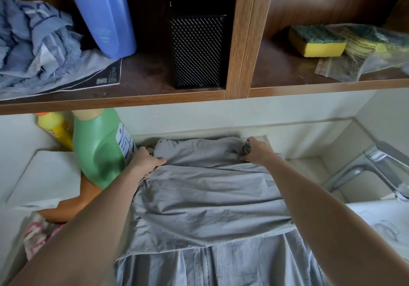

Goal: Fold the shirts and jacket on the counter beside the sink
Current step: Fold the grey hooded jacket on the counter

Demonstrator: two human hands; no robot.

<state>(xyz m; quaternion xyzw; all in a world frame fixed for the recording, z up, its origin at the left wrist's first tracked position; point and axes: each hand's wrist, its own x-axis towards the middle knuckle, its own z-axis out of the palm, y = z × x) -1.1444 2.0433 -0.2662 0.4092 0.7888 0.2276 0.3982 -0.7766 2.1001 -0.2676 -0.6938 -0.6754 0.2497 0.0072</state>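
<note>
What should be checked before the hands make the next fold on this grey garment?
1. Grip: left hand and right hand both hold the grey garment at its far edge: ok.
2. Cloth flat: wrinkled, bunched in right hand: not ok.
3. Room on the left: green bottle close beside left hand: not ok.
4. Faucet apart from cloth: ok.
5. Near hem: out of view: cannot tell.

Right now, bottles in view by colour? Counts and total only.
Blue bottle: 1, on the shelf
Green bottle: 1, below the shelf
Yellow bottle: 1, left of the green one
Total: 3
</note>
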